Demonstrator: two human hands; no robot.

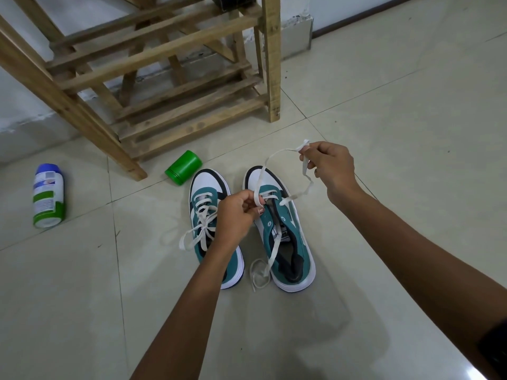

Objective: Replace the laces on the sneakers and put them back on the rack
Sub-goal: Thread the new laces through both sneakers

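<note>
Pale tiled floor (384, 133) by the wooden rack (164, 78), both hands pinching the right sneaker's (288, 242) white lace (303, 192), left hand (236, 212) near, right hand (329, 168) farther.

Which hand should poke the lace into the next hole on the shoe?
Probably the right hand. It pinches the lace near its free end, so it can aim the tip. The left hand pinches the lace low, right over the right shoe, so it is better placed to steady things there.

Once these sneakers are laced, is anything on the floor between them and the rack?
Yes: a green canister lies on its side between the left sneaker toe and the rack. The right sneaker faces bare tile.
</note>
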